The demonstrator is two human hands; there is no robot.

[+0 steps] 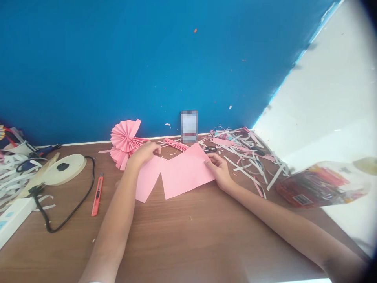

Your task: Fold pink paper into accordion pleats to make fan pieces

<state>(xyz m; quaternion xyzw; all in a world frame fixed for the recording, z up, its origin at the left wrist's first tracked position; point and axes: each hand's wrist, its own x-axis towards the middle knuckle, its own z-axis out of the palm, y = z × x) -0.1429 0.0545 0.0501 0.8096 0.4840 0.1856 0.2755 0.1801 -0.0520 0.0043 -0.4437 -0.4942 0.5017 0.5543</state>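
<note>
My right hand (219, 171) grips a pink paper sheet (187, 171) by its right edge, thumb in front and fingers behind, the sheet tilted up off the table. To its left, a second pink paper piece (149, 179) lies under and beside my left hand (146, 152). The fingers of my left hand are curled closed near that piece's top edge; whether they pinch anything is hidden. Pleated pink paper fans (126, 137) stand just behind my left hand, against the wall. Several folded pink strips (176, 144) lie beyond the sheets.
A red box cutter (97, 194) lies left of my forearm. Further left are a cream tape roll (66, 169), a black cable (77, 212) and a white power strip (16, 220). A phone (189, 126) leans on the wall. Paper scraps (241, 145) and a plastic packet (319, 182) are right.
</note>
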